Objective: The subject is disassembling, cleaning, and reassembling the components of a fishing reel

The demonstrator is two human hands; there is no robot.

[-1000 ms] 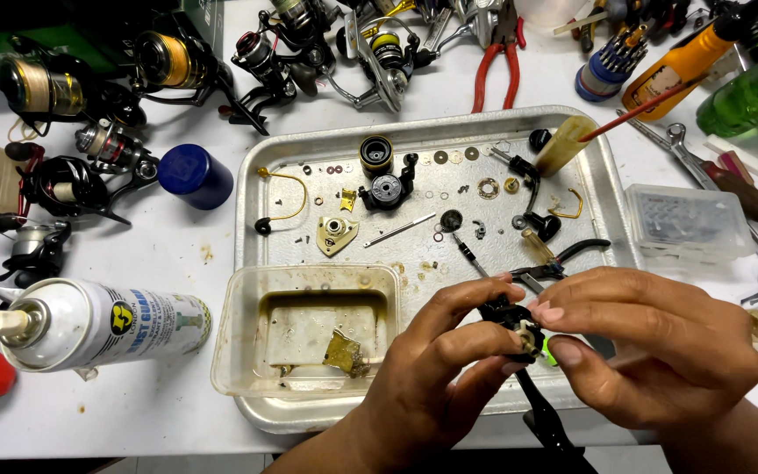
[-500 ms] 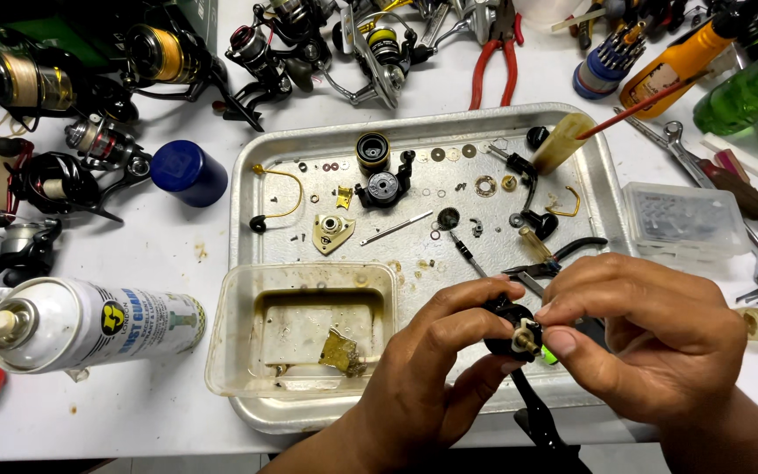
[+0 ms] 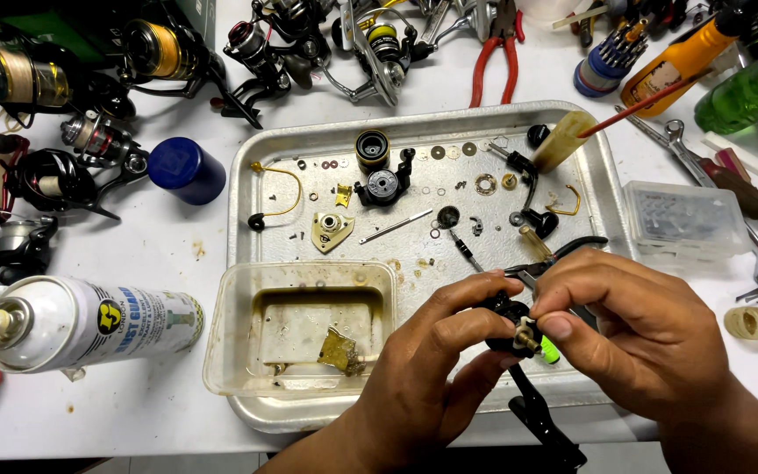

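Head view: low in the frame, a bit right of the middle, two hands meet over the front edge of a metal tray [image 3: 247, 175]. The left hand [image 3: 423, 377] and the right hand [image 3: 638, 338] are close together, and both pinch the same small black reel part [image 3: 509, 318]. The left thumb and fingers grip it from the left. The right thumb and first finger press on it from the right, where a pale bit and a bright green bit stick out. A black handle [image 3: 541, 421] hangs down from under the part toward the bottom edge.

The tray fills the middle of the frame. Many tiny screws, rings and washers lie on it, along with a black spool piece [image 3: 382, 186] and a thin gold wire [image 3: 284, 180]. A clear plastic tub [image 3: 239, 307] with dirty liquid sits on the tray's lower left corner.

At the far left lies a white spray can [image 3: 89, 320]. Above it is a blue cap [image 3: 186, 169]. Fishing reels [image 3: 37, 79] crowd the upper left. Red pliers [image 3: 495, 48] lie at the top.
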